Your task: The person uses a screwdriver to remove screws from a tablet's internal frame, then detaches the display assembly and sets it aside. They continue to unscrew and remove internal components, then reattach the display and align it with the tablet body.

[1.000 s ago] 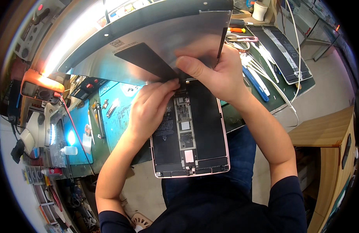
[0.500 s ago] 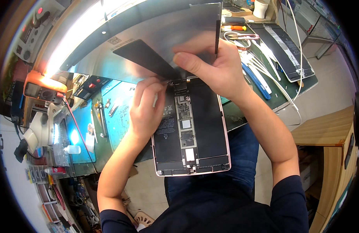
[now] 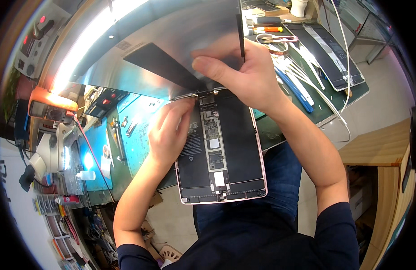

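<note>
An opened tablet body (image 3: 235, 166) with a pink rim lies in front of me, showing dark batteries and a long circuit board (image 3: 213, 141). Its screen panel (image 3: 154, 31) stands raised above the top end, metal back facing me, with a dark strip on it. My right hand (image 3: 250, 78) is closed on that panel, thumb against its back and fingers behind it. My left hand (image 3: 167, 132) has its fingers curled at the tablet's upper left, by the joint between body and panel; whatever the fingertips hold is hidden.
A second tablet (image 3: 320, 54), tweezers, scissors (image 3: 276, 39) and several pry tools lie at the right. A blue mat (image 3: 95, 175), orange multimeter (image 3: 52, 105), small bottle (image 3: 86, 175) and microscope-like white stand (image 3: 45, 162) are at the left. A wooden cabinet (image 3: 370, 148) stands at lower right.
The raised panel and my right hand have moved a little left and up. My left hand's fingers have shifted slightly at the tablet's top edge.
</note>
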A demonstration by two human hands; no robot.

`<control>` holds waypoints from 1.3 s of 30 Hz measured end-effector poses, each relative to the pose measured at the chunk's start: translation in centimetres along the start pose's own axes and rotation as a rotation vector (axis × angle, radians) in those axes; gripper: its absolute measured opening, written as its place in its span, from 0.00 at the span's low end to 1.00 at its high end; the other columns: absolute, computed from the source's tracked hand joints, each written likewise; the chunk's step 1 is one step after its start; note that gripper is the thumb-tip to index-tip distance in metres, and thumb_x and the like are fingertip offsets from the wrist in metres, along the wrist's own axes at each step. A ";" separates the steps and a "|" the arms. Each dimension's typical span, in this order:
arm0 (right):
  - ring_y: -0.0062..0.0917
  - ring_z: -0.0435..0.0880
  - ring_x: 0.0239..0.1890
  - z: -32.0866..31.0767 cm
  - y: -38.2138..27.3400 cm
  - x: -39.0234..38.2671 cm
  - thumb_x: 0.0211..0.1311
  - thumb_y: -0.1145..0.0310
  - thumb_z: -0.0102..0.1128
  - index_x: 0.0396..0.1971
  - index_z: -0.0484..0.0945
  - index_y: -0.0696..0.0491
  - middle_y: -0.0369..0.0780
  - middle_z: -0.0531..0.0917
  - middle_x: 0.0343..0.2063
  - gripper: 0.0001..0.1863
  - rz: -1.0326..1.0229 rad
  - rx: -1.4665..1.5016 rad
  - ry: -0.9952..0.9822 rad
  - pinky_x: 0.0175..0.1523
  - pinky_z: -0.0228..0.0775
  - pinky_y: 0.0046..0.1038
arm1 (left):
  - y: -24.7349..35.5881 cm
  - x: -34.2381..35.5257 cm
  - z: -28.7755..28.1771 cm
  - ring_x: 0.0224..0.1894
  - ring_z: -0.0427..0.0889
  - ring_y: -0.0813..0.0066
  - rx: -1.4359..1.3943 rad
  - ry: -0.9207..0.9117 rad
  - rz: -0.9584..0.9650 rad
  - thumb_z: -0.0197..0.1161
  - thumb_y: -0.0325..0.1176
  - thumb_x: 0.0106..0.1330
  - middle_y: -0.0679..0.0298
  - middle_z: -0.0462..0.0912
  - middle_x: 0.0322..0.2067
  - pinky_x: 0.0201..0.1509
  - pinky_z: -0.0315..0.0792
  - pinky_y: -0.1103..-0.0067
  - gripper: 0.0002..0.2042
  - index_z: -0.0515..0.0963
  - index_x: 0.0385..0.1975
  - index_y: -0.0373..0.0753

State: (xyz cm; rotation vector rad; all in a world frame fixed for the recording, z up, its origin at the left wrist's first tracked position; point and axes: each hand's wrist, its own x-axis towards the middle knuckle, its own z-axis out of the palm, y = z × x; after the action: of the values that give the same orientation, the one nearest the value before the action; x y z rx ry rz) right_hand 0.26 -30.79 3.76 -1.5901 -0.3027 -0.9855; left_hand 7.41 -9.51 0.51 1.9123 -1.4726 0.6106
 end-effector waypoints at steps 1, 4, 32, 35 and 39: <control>0.25 0.90 0.34 0.0 -0.1 0.0 0.64 0.59 0.76 0.40 0.91 0.55 0.42 0.91 0.34 0.15 0.036 0.007 -0.009 0.43 0.79 0.27 | 0.1 0.1 0.0 0.46 0.90 0.61 -0.004 -0.018 0.003 0.69 0.14 0.62 0.54 0.90 0.44 0.51 0.82 0.72 0.12 0.82 0.44 0.31; 0.24 0.89 0.37 -0.2 -1.0 0.0 0.64 0.62 0.75 0.42 0.90 0.56 0.41 0.91 0.36 0.14 0.100 -0.011 -0.052 0.46 0.79 0.26 | 0.1 0.4 0.0 0.44 0.90 0.61 -0.014 -0.035 0.005 0.70 0.15 0.62 0.56 0.90 0.43 0.50 0.82 0.73 0.11 0.82 0.43 0.32; 0.26 0.90 0.31 0.1 0.1 -0.7 0.61 0.61 0.77 0.37 0.92 0.51 0.40 0.91 0.31 0.10 -0.111 -0.029 0.000 0.39 0.79 0.26 | -1.5 0.4 0.7 0.38 0.88 0.55 -0.032 -0.108 0.118 0.72 0.19 0.60 0.56 0.88 0.38 0.42 0.81 0.67 0.16 0.79 0.47 0.35; 0.26 0.90 0.31 0.1 0.2 -0.6 0.61 0.61 0.77 0.37 0.92 0.51 0.40 0.91 0.31 0.10 -0.121 -0.019 0.007 0.39 0.79 0.26 | -1.4 0.4 0.8 0.38 0.88 0.55 -0.012 -0.090 0.147 0.72 0.19 0.60 0.55 0.88 0.39 0.42 0.81 0.67 0.17 0.78 0.48 0.34; 0.25 0.90 0.31 0.1 -0.2 -0.6 0.61 0.61 0.77 0.37 0.92 0.51 0.39 0.91 0.31 0.10 -0.092 -0.046 0.009 0.39 0.79 0.25 | -1.1 0.7 0.9 0.38 0.88 0.56 0.015 -0.074 0.162 0.72 0.19 0.60 0.55 0.88 0.39 0.43 0.82 0.68 0.20 0.79 0.53 0.35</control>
State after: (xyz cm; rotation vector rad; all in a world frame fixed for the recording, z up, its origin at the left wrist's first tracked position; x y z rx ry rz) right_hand -0.20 -30.46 3.45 -1.6251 -0.3512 -1.0765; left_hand 8.66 -10.42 0.17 1.8568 -1.6857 0.6310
